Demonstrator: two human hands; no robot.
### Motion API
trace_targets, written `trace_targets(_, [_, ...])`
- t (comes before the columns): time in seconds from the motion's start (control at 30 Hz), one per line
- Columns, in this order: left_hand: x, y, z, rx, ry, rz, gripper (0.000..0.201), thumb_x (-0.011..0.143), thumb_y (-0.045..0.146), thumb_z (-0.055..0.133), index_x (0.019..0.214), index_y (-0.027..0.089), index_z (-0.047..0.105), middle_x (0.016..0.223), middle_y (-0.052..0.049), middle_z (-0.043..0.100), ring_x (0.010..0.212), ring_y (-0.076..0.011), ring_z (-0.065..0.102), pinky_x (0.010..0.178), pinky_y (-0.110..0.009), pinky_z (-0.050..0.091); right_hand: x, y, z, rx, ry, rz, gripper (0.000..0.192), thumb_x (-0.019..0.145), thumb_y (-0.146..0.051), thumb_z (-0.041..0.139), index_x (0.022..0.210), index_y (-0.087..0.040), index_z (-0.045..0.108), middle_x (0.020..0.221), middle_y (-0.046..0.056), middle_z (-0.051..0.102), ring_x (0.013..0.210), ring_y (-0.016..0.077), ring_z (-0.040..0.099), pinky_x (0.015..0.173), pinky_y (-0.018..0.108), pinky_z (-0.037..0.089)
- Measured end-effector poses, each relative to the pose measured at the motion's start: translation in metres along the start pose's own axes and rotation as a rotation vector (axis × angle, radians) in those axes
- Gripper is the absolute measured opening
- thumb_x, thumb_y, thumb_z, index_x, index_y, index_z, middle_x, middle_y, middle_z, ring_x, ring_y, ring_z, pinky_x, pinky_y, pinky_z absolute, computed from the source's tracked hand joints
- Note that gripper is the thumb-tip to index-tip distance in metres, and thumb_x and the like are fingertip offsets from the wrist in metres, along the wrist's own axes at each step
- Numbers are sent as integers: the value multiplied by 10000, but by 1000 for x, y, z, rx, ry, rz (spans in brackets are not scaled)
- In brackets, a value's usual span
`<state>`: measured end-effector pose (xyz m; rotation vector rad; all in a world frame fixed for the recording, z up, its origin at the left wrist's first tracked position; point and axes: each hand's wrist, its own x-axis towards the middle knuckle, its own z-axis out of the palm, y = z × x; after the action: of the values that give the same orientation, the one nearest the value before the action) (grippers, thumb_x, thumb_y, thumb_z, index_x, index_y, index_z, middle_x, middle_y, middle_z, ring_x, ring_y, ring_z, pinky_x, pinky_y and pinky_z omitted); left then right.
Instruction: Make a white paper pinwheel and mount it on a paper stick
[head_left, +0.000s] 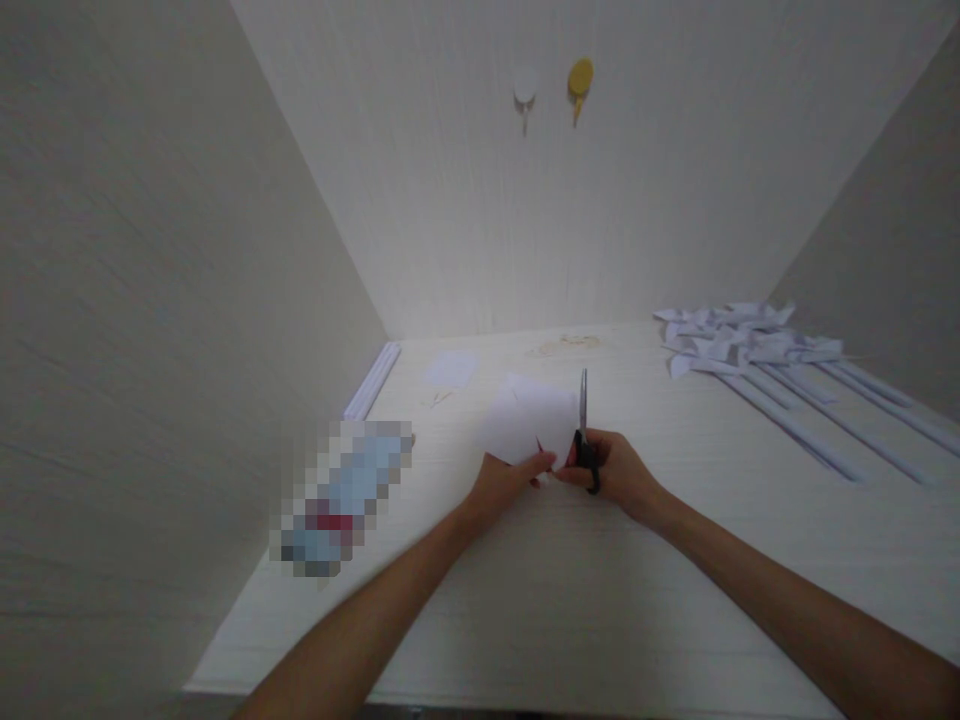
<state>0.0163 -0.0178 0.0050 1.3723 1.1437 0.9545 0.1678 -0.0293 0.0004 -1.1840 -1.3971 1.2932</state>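
1. A pixelated patch (pixel 345 497) covers something on the left of the bench (pixel 525 600), so what lies there cannot be told. The near corner of the paper sheet (pixel 529 420) is hidden behind the fingers, and both forearms are cut off at the lower edge.
2. The left hand (pixel 504 483) pinches the near edge of the white paper sheet between thumb and fingers, lifting it slightly off the bench.
3. The right hand (pixel 619 470) is curled through the black handles of the scissors (pixel 583 425); the blades point away, pressed together, just beside the sheet's right edge.
4. Walls close the bench on the left, back and right. Paper pinwheels (pixel 739 342) on long rolled sticks (pixel 817 425) fill the right side, well apart from the hands. A bundle of sticks (pixel 373 380) lies along the left wall. The bench near the front edge is bare.
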Motion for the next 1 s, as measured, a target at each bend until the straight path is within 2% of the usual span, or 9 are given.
trace_targets(0.1, [5,-1,-11,-10,-133,-2,202,530,280,685,611,134,572,603,-5,578,501,-87,473,478,-213,400,2,2,-1,-1,16,-6,257,485,-237,704,540,-159,465,481,-67,465,440,55,402,438,201,324])
trace_targets(0.23, [18,-7,-31,-300,-302,-84,321,452,320,723,667,128,580,629,-20,579,540,-105,498,461,-208,369,4,7,-2,-4,13,-28,216,503,-195,689,556,-158,482,505,-62,487,448,57,419,441,199,329])
trace_targets(0.37, [29,-7,-46,-571,-216,-158,287,530,378,657,682,147,579,544,4,537,491,-101,484,439,-212,350,4,10,-1,3,-2,-34,201,499,-162,679,556,-160,487,500,-61,489,451,62,434,450,202,345])
trace_targets(0.43, [32,-5,-50,-582,-195,-163,254,577,383,617,662,146,583,542,-2,544,527,-112,506,489,-221,377,3,9,-1,-6,9,-37,194,498,-161,676,553,-161,490,495,-60,486,451,67,442,455,207,353])
trace_targets(0.5, [33,-3,-50,-526,-181,-152,239,573,345,632,679,135,594,574,-11,568,550,-114,518,509,-219,382,2,9,0,-18,42,-51,184,503,-164,673,562,-161,499,512,-50,502,465,75,460,467,214,366])
trace_targets(0.67, [31,-6,-44,-220,-176,-64,176,545,248,677,636,115,606,529,1,559,420,-52,427,381,-179,254,5,9,-2,-24,216,-129,199,522,-213,680,577,-167,495,561,-28,536,511,91,488,488,220,384])
trace_targets(0.8, [29,-8,-37,-55,-174,1,141,554,237,665,544,109,607,477,-2,540,413,-53,410,393,-187,277,7,9,-5,-8,314,-170,214,547,-268,683,589,-163,501,558,-26,531,492,82,469,472,216,377])
trace_targets(0.9, [28,-7,-38,-125,-169,14,120,534,218,663,574,113,620,558,-28,587,478,-80,462,410,-189,310,8,8,-6,-2,300,-173,216,544,-274,686,588,-161,507,568,-19,541,499,86,478,481,221,386])
trace_targets(1.0, [29,-3,-44,-343,-235,-26,213,601,296,588,707,119,644,725,-71,634,595,-122,527,431,-193,344,7,7,-5,6,222,-157,212,518,-243,696,581,-161,512,571,-16,550,516,97,500,499,229,401])
